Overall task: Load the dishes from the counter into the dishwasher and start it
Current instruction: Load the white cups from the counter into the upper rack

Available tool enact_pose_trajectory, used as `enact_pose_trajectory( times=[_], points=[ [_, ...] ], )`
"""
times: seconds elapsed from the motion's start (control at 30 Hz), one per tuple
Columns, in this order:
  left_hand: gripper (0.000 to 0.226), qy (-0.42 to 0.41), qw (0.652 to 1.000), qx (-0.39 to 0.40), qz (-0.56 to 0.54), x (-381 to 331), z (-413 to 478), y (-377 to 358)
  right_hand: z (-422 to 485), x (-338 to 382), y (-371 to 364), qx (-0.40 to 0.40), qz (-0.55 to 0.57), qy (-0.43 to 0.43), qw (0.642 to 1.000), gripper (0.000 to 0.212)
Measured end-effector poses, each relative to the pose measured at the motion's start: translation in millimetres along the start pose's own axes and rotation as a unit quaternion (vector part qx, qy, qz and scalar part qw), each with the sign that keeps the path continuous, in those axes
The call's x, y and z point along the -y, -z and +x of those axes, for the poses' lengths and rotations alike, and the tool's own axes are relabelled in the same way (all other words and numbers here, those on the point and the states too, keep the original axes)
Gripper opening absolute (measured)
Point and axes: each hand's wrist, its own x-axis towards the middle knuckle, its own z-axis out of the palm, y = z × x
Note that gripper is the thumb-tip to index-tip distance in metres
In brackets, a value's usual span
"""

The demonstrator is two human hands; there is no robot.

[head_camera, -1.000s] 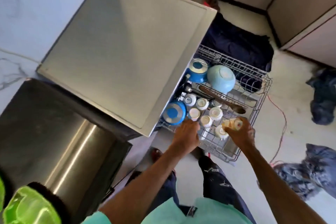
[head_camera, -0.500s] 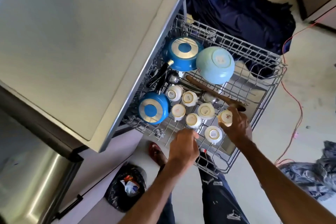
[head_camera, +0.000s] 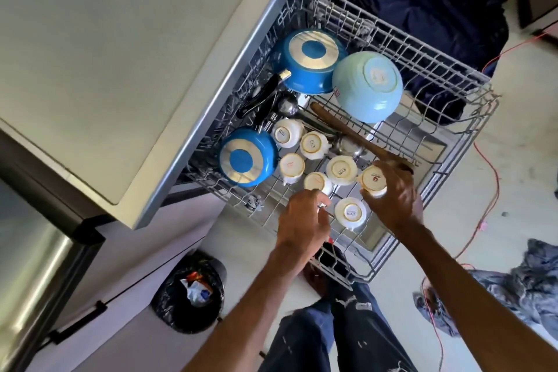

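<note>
1. Head view: the wire rack (head_camera: 447, 69) stands pulled out. It holds two upside-down blue pans (head_camera: 311, 60), a pale blue bowl (head_camera: 367, 86), a wooden spoon (head_camera: 347, 130) and a cluster of white cups (head_camera: 314, 145), all bottoms up.
2. The right hand (head_camera: 395, 199) grips one upturned cup (head_camera: 373, 180) by its sides at the cluster's right edge, just beside the spoon's end.
3. The left hand (head_camera: 305, 220) has its fingers curled at the near side of a small cup (head_camera: 315, 182) — whether it holds anything cannot be told.
4. A bin (head_camera: 188, 293) lined with a black bag sits on the floor.
</note>
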Motion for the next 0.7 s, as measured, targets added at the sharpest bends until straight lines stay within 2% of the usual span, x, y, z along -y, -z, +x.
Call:
enact_pose_trajectory(
  times=[0.13, 0.2, 0.3, 0.37, 0.43, 0.53, 0.7],
  points=[
    [0.018, -0.005, 0.998, -0.054, -0.031, 13.6, -4.2, -1.6, -3.4, 1.8, 10.4, -0.079, 0.002, 0.044, 0.996, 0.054],
    [0.018, -0.004, 0.996, -0.075, -0.043, 21.8, -7.3, -6.6, -2.5, 3.7, 7.5, -0.088, 0.006, 0.061, 0.994, 0.055],
    [0.021, -0.001, 0.994, -0.092, -0.053, 33.3, -18.4, -19.1, 2.0, -1.5, -1.3, -0.044, 0.010, 0.061, 0.997, 0.062],
    [0.024, 0.002, 0.994, -0.097, -0.059, 36.6, -27.0, -25.2, 7.2, -5.2, 1.5, -0.001, 0.037, 0.000, 0.999, 0.068],
    [0.025, -0.003, 0.993, -0.107, -0.057, 37.5, -35.6, -31.4, 8.0, -7.4, 6.1, 0.005, 0.030, 0.012, 0.999, 0.062],
    [0.026, 0.005, 0.990, -0.128, -0.052, 38.2, -44.5, -43.3, 2.9, -12.8, 2.0, 0.015, -0.029, 0.070, 0.997, 0.054],
    [0.029, -0.009, 0.989, -0.147, -0.023, 33.6, -56.6, -65.4, 2.7, -4.0, -20.6, 0.076, -0.142, 0.036, 0.986, 0.069]
  ],
)
